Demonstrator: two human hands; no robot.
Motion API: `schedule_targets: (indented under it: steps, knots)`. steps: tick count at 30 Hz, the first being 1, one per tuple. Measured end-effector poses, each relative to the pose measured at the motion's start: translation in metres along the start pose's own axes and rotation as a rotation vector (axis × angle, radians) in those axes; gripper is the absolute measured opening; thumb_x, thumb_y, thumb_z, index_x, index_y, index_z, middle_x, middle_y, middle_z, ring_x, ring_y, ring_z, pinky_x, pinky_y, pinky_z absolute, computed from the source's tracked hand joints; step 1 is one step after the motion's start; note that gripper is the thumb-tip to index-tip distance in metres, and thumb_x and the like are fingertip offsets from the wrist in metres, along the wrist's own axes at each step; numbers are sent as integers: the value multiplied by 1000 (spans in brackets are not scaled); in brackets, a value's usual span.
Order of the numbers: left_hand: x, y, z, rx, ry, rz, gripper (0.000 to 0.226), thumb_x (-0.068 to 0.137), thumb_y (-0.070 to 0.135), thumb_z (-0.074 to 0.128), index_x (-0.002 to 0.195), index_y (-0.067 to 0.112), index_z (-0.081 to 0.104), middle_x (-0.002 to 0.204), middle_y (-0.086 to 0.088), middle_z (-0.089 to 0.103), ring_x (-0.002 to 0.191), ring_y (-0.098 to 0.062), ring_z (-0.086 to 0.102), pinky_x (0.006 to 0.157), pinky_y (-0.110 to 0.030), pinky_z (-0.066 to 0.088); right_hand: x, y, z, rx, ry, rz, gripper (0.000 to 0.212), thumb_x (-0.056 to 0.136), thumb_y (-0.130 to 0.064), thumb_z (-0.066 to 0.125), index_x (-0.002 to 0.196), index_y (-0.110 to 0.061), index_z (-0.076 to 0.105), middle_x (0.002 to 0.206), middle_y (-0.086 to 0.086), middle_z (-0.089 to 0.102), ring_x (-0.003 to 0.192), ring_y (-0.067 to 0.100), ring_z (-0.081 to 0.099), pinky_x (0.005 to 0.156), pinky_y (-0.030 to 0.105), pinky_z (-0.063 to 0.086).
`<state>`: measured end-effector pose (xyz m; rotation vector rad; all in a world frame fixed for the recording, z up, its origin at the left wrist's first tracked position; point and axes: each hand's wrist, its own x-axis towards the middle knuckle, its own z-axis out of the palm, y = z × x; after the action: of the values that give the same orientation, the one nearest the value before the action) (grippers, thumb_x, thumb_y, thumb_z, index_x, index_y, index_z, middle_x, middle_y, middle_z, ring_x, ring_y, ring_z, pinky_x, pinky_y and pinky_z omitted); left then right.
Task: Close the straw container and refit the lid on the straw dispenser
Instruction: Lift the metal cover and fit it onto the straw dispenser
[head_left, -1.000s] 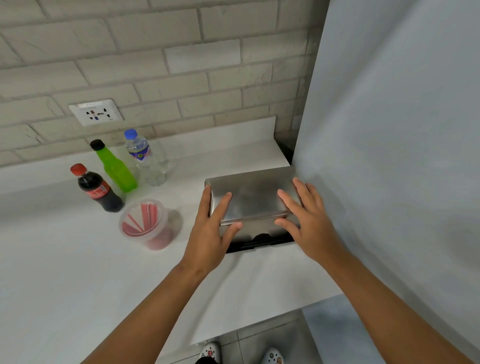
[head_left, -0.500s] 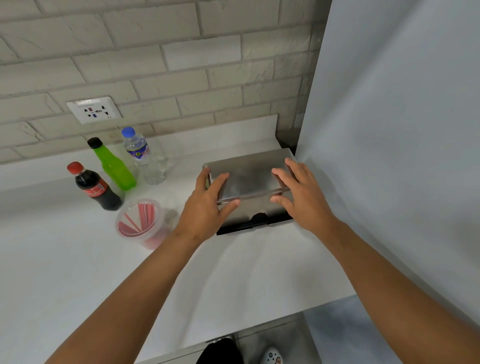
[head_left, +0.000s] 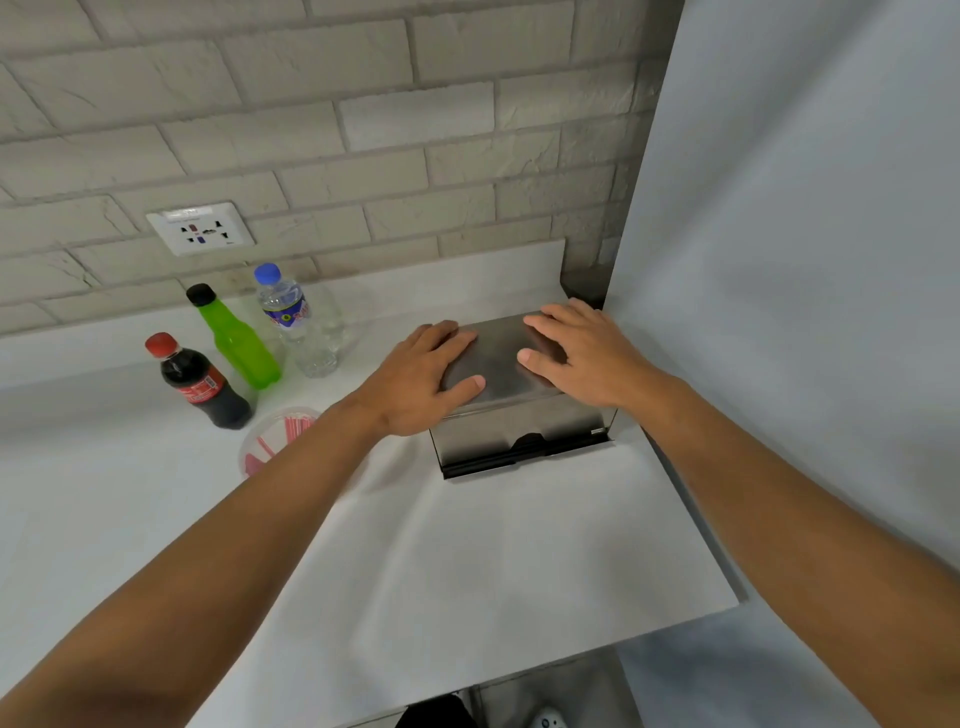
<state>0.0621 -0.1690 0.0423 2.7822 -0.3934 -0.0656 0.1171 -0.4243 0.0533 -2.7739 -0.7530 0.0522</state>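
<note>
Head view shows the brushed stainless-steel box-shaped straw dispenser (head_left: 519, 436) standing on the white tabletop (head_left: 467, 545), hard against the pale grey panel (head_left: 805, 260) on the right. Its flat steel lid (head_left: 498, 364) lies on top of the body.

Left hand (head_left: 415, 384): palm down on the left end of the lid, fingers spread, thumb at the front edge. Right hand (head_left: 587, 353): palm down on the right end, fingers spread. Neither grip is closed round anything; both hands press flat.

The lid appears level and in line with the body, so the refit step is judged nearly or fully complete. Whether it is seated all round cannot be confirmed, since the hands cover both ends.

The round clear plastic straw container (head_left: 275, 441) holding red-and-white straws stands to the left of the dispenser, partly hidden behind the left forearm. Whether a cover is fitted cannot be told; treat this step as unverified.

Three bottles stand further left, clear of the work: a cola bottle (head_left: 202, 384), a green bottle (head_left: 236, 340) and a water bottle (head_left: 296, 322).
</note>
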Motion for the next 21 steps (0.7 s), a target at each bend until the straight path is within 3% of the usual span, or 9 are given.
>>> schedule_targets:
  steps: [8,10,13,16,19,21]
  knots:
    - [4,3,-10,-22,-68,-18,72,100,55,51,160,21,32,164,-9,32,151,-26,27,125,-39,25,8,1,2,19,4,11,67,95,-67,40,148,-26,48,151,-1,49,140,25,40,114,47,35]
    - [1,5,-7,-44,-78,-50,74,98,61,47,160,24,30,164,-11,29,152,-31,21,126,-43,22,3,1,5,24,6,28,66,98,-66,40,152,-27,43,159,2,42,147,29,32,118,49,30]
    - [-14,13,0,-146,-37,-146,78,96,67,44,161,29,25,172,-12,9,159,-32,7,127,-52,21,-12,2,9,53,17,113,72,95,-72,39,156,-34,34,170,5,22,157,35,10,125,54,20]
    - [-36,22,11,-259,28,-212,79,98,59,54,164,29,22,174,-6,-8,161,-25,7,127,-38,22,-34,7,13,127,18,186,77,91,-75,46,157,-41,28,173,-1,5,159,35,0,126,56,16]
    - [-50,25,21,-341,105,-215,70,100,45,61,161,30,32,175,-3,1,158,-21,21,119,-24,27,-55,12,21,210,90,166,75,91,-68,54,157,-40,31,173,-4,7,160,29,9,123,52,26]
    - [-52,26,25,-360,154,-220,62,101,38,62,158,30,40,175,-2,8,157,-19,25,116,-20,25,-63,14,29,260,181,140,65,96,-54,59,155,-33,40,173,-3,14,158,22,20,119,42,33]
